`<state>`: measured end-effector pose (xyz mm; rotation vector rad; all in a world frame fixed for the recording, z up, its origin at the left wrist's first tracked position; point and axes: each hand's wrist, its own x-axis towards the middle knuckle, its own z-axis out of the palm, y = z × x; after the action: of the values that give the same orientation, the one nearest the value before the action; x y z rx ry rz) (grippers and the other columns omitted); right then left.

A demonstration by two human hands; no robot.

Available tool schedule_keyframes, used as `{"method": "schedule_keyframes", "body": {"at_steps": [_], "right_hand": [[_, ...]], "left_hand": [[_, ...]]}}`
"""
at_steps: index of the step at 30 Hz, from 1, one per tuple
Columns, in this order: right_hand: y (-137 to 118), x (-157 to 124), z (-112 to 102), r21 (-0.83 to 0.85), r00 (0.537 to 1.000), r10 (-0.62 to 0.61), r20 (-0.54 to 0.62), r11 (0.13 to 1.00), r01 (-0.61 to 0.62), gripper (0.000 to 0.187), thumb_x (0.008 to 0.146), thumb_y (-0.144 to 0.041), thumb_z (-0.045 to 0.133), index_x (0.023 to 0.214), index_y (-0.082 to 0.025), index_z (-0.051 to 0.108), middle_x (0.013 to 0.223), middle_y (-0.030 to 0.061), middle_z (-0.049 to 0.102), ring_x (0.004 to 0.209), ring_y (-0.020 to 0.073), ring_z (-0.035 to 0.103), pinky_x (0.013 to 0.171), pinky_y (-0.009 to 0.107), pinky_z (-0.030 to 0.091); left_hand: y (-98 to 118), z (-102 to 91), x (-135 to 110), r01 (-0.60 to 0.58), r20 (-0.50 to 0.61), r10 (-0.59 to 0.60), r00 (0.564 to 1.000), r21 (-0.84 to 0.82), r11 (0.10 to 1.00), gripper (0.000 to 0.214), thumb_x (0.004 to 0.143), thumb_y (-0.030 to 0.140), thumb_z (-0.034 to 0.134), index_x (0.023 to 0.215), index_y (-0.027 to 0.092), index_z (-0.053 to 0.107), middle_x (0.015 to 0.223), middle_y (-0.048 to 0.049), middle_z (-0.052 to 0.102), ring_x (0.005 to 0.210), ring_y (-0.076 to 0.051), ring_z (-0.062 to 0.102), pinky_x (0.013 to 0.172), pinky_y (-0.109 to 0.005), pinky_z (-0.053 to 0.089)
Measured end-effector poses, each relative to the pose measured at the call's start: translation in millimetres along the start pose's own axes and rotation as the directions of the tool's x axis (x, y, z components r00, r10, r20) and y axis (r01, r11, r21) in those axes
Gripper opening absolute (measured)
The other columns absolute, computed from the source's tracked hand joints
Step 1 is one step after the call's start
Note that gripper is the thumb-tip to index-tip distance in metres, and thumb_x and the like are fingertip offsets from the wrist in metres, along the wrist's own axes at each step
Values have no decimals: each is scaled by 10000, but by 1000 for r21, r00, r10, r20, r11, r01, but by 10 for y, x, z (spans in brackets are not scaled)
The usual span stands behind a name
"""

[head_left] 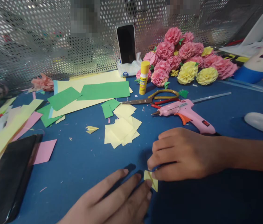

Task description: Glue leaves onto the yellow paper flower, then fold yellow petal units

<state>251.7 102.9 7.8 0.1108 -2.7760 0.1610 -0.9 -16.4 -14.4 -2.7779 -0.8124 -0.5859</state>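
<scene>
A small folded piece of yellow paper [148, 175] lies on the blue tabletop between my hands. My right hand [185, 155] is closed, its fingers curled at the paper's upper right edge; its thumb is hidden. From the lower left, my left hand [117, 199] reaches in with fingers stretched and somewhat apart, a fingertip touching the paper's left side. Beyond them is a loose pile of yellow paper squares [123, 129], with a small folded yellow piece [91, 129] to its left. A pink glue gun [187, 112] rests just beyond my right hand.
Scissors [154, 98] and a glue stick [143, 77] are farther back, before pink and yellow paper flowers [173, 53]. Green paper [104, 90] lies left of them. A phone [126, 43] leans near the mesh panel [47, 40]. A dark flat case [10, 177] occupies the left.
</scene>
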Motion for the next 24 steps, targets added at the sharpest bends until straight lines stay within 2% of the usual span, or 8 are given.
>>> {"method": "schedule_keyframes", "body": {"at_steps": [6, 16, 21, 24], "right_hand": [[-3, -18, 15, 13, 1000, 4, 16, 1000, -5, 249, 1033, -162, 477, 904, -187, 688, 1046, -4, 721, 847, 130, 589, 681, 302, 423], [-22, 2, -9, -2, 1000, 15, -13, 1000, -15, 266, 1021, -150, 491, 863, -177, 703, 1002, -7, 730, 813, 130, 604, 616, 303, 424], [-28, -14, -18, 9, 999, 44, 13, 999, -44, 288, 1030, -130, 451, 900, -188, 701, 1045, -13, 733, 859, 122, 619, 641, 296, 437], [-18, -22, -16, 43, 998, 63, 24, 997, -64, 279, 1042, -147, 444, 926, -188, 695, 1060, -6, 724, 882, 119, 614, 643, 291, 433]], "left_hand": [[-16, 56, -10, -73, 59, 68, 996, 95, 993, 320, 1078, 300, 414, 1253, 229, 672, 1398, 63, 609, 1292, -122, 538, 1286, -391, 116], [-11, 66, 12, -53, 80, 49, 996, 43, 998, 337, 1083, 285, 397, 1301, 199, 639, 1389, 46, 625, 1261, -131, 557, 1287, -406, 96], [-33, 84, 21, -4, 51, 5, 999, -15, 1000, 330, 1048, 396, 481, 1287, 247, 654, 1356, 63, 649, 1251, -134, 584, 1283, -389, 139], [-32, 75, 15, 14, 40, -13, 999, -17, 1000, 321, 1042, 396, 497, 1275, 251, 664, 1349, 67, 654, 1229, -130, 601, 1284, -386, 143]]}}
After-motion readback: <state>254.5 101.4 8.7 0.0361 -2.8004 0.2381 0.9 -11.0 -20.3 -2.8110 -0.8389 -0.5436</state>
